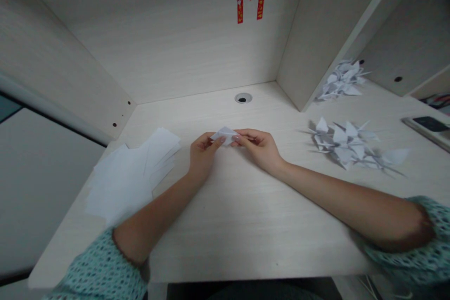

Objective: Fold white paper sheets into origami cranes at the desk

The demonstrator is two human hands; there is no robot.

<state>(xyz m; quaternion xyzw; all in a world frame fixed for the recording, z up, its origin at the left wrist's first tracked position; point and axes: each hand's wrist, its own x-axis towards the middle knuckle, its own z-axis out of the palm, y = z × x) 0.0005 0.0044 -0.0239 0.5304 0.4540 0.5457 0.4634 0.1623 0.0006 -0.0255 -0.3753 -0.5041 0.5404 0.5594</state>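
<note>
Between my hands, over the middle of the desk, is a small piece of folded white paper (225,133) with slanting creases. My left hand (204,153) pinches its left side, thumb on top. The right side is pinched by my right hand (259,149), thumb and forefinger closed on the edge. The fingertips behind the paper are partly hidden. Left of my left hand lies a spread stack of white paper sheets (123,180). To the right of my right hand sits a pile of folded white paper cranes (346,143), with pointed wings and tips.
A second heap of paper cranes (342,79) lies farther back, beside an upright wooden partition (316,42). A phone (429,126) rests at the right. A round cable hole (243,98) is set in the desk (225,225) near the back panel, which bears red paper strips (240,2).
</note>
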